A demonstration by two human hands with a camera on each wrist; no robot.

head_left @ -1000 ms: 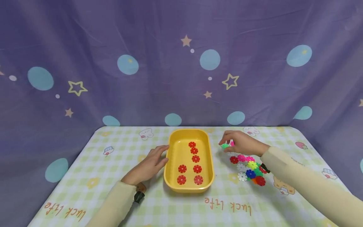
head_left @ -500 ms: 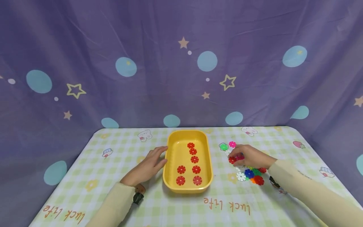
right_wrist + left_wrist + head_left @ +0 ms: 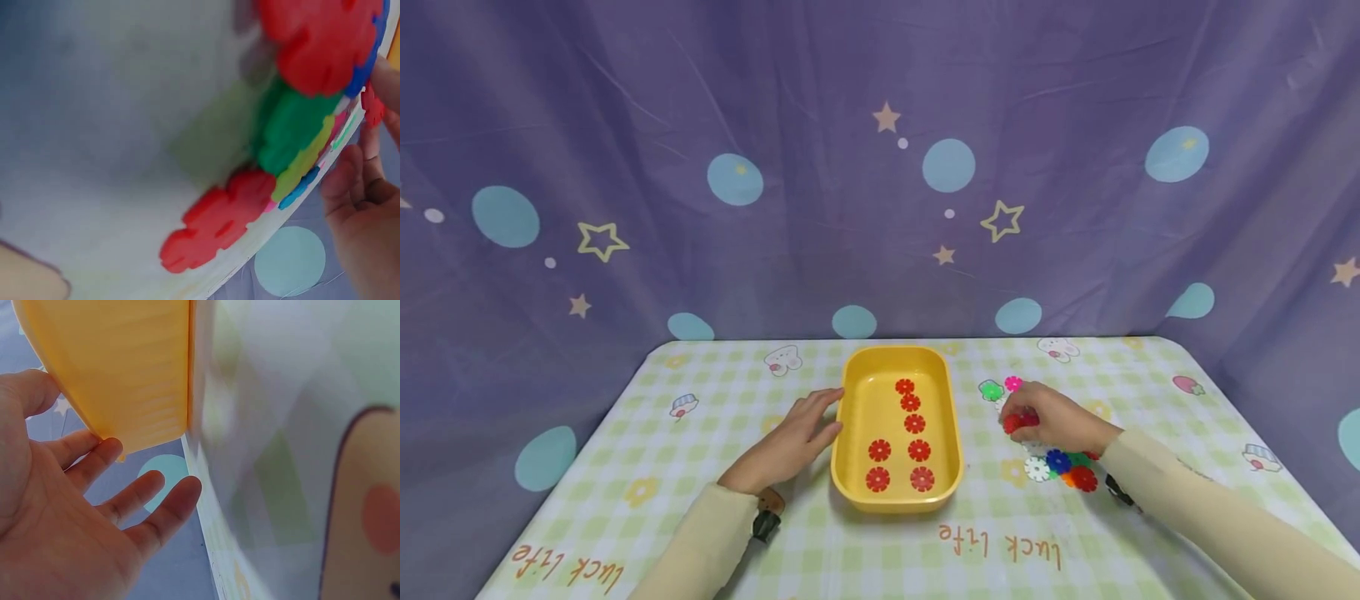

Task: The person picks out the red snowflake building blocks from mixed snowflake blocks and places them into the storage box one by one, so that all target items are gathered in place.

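Observation:
A yellow tray (image 3: 842, 492) holds several red plastic snowflake discs (image 3: 914, 423). My left hand (image 3: 790, 442) rests its fingertips and thumb against the tray's left rim; its fingers are loosely extended, and the left wrist view shows the palm (image 3: 69, 531) facing the tray wall. To the right of the tray, my right hand (image 3: 1056, 417) pinches a red snowflake disc (image 3: 1012, 424) at the pile. The right wrist view also shows that red disc (image 3: 373, 106) by the thumb and fingertips. Part of the pile lies hidden under the hand.
Loose snowflake discs lie right of the tray: white (image 3: 1037, 468), blue (image 3: 1058, 461), red (image 3: 1084, 478), and farther back green (image 3: 992, 390) and pink (image 3: 1013, 383). A checked cloth (image 3: 880, 558) covers the table; a purple curtain (image 3: 805, 258) hangs behind it.
My right hand has moved from the green disc at the back toward the near side, down to the red disc, which it now pinches. The left hand keeps its place on the rim.

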